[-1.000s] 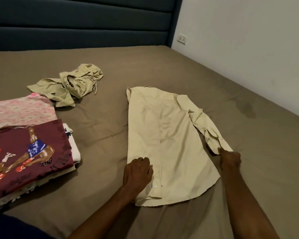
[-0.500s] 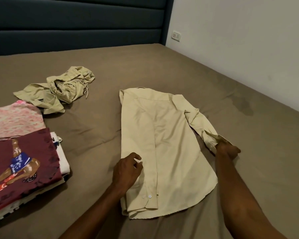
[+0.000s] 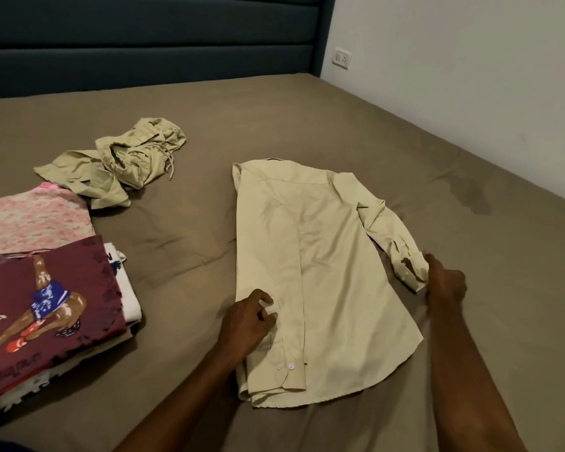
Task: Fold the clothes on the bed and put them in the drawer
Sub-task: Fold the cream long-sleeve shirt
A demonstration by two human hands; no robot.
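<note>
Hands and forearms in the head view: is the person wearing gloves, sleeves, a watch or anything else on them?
Nothing is worn that shows. The left hand and the right hand are bare, with no gloves and no rings that I can make out. Both forearms are bare up to the bottom edge of the picture: no sleeves, watch, bracelet or markings in view. Anything above that edge is out of frame.

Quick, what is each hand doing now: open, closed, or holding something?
Left hand: fingers loosely curled, resting on the cream shirt, gripping nothing.
Right hand: grips the shirt's sleeve cuff.
</note>
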